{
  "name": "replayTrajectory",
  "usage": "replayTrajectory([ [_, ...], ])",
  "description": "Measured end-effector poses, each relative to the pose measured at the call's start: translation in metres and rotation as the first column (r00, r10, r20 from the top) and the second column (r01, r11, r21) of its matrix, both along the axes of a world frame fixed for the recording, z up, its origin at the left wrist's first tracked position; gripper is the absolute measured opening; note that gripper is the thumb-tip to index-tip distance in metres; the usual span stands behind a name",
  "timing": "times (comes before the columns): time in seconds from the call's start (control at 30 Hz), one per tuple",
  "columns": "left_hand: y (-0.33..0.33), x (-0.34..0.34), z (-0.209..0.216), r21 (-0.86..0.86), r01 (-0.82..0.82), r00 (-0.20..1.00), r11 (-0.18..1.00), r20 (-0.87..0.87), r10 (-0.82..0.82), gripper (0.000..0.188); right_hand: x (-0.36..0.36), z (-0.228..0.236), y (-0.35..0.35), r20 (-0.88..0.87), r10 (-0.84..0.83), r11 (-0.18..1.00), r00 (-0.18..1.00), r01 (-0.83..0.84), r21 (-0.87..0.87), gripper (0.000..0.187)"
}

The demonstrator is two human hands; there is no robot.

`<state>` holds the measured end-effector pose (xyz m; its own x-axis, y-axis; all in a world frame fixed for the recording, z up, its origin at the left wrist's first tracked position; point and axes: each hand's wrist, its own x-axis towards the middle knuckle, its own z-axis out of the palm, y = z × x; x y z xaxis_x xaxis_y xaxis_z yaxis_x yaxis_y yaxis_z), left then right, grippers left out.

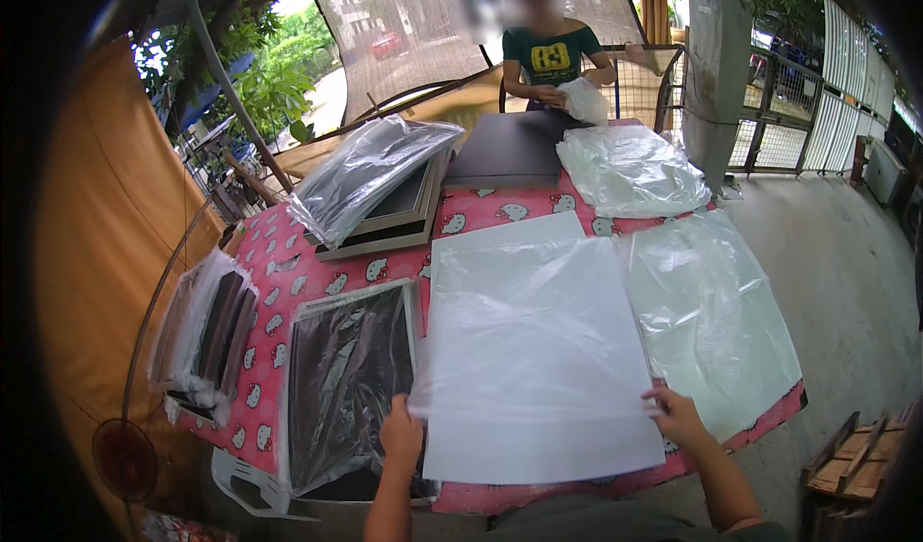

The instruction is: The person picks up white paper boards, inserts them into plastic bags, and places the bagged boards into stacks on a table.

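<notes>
A large white sheet of board [543, 451] lies in front of me on the table. Over most of it spreads a clear plastic bag [529, 321], its near edge crossing the board and leaving the near strip bare. My left hand [401, 433] pinches the bag's edge at the board's left side. At the right side, my right hand [681, 421] grips the opposite corner of the same edge. Left of the board is a dark flat panel in clear plastic [351, 378]. Flattened clear plastic bags [711, 321] lie to the right.
Pink patterned cloth [264, 350] covers the table. Wrapped dark panels [207, 335] stand at the left, and framed panels [380, 239] are stacked farther back. Beyond a black board [510, 148] and a plastic pile [630, 167], a person [553, 56] handles plastic. A wooden crate [860, 460] sits lower right.
</notes>
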<state>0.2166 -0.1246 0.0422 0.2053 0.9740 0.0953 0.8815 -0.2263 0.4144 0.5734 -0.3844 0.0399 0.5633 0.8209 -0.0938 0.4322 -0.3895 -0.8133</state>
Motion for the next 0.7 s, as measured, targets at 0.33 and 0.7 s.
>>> replayTrajectory([
  [0.33,-0.141,-0.043,-0.023,-0.201,-0.189,0.618,0.961,0.736,0.276,0.035,-0.033,-0.028,-0.083,0.074,0.230,0.970,0.970,-0.235,0.068,0.041],
  [0.7,-0.045,-0.149,0.004,0.254,-0.813,0.381,0.524,0.912,0.149,0.018,-0.148,-0.038,0.064,0.233,0.661,0.676,0.714,-0.701,0.229,0.031],
])
